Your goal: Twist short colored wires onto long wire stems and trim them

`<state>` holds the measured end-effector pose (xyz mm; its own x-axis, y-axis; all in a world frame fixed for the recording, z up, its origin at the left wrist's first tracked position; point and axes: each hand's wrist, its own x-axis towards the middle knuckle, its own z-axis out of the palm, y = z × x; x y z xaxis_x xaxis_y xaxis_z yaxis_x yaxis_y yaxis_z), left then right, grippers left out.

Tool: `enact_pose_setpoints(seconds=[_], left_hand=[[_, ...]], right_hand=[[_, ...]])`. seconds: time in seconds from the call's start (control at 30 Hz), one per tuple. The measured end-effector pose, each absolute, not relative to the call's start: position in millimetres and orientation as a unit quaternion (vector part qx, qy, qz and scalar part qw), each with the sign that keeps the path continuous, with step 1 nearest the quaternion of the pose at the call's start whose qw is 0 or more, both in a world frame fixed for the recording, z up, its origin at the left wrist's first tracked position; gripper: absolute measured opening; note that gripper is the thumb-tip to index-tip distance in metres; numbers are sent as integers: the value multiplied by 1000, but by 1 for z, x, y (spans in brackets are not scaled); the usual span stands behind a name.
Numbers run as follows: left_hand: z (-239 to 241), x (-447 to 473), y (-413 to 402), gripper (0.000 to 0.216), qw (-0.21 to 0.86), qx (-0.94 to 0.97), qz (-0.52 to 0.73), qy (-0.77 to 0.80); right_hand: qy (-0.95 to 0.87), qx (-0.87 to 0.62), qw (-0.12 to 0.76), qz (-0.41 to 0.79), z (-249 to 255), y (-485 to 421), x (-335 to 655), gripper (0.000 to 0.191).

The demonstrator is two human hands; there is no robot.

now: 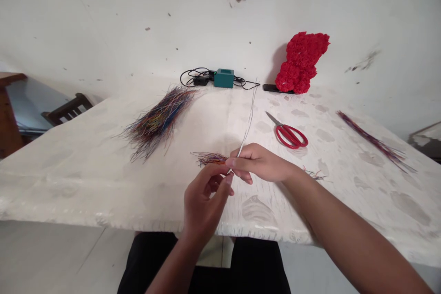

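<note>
Between my two hands are a few thin white wires point(247, 133), rising up and slightly right over the table. My right hand point(257, 163) pinches them between thumb and fingers. Just below, the fingertips of my left hand point(208, 193) close on the lower end of the same wires; the exact tips are partly hidden. Behind my hands lies a small bundle of coloured wires point(212, 158), its right end covered by my fingers. To the right, red-handled scissors point(287, 133) rest with blades pointing up and left.
A large bundle of coloured wires point(161, 117) lies at left, a thinner bundle point(374, 140) at far right. Short wire scraps point(315, 174) lie by my right forearm. Along the wall stand a green box point(223, 78) with black cables and a red flower figure point(299, 62) beside a dark phone-like object point(272, 87).
</note>
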<state>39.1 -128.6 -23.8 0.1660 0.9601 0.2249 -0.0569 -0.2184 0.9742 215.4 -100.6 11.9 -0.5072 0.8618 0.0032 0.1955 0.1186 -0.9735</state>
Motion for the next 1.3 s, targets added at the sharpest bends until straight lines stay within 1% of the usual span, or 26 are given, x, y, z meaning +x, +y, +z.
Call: enact_pose_setpoints(seconds=[0.33, 0.53, 0.73, 0.97, 1.03, 1.13, 1.2, 1.3], left_hand=[[-27, 37, -127, 7, 503, 578, 545, 341], [-34, 30, -120, 7, 529, 603, 524, 287], [-36, 28, -118, 2, 548, 595, 520, 273], [-37, 28, -117, 4, 560, 587, 521, 266], [-36, 28, -117, 3, 553, 589, 520, 276], [-35, 29, -120, 6, 519, 601, 526, 304], [-35, 30, -122, 11, 481, 614, 538, 319], [-37, 32, -124, 19, 413, 643, 557, 326]], right_hand=[[-671, -378, 320, 552, 14, -102, 216, 47], [-678, -349, 321, 562, 16, -104, 216, 44], [-681, -344, 310, 567, 16, -106, 213, 44], [-689, -364, 307, 547, 17, -108, 210, 44], [-694, -362, 319, 534, 16, -107, 210, 46], [-692, -373, 350, 509, 12, -105, 209, 42], [-688, -384, 374, 490, 9, -103, 208, 40], [-685, -397, 402, 460, 6, -103, 204, 46]])
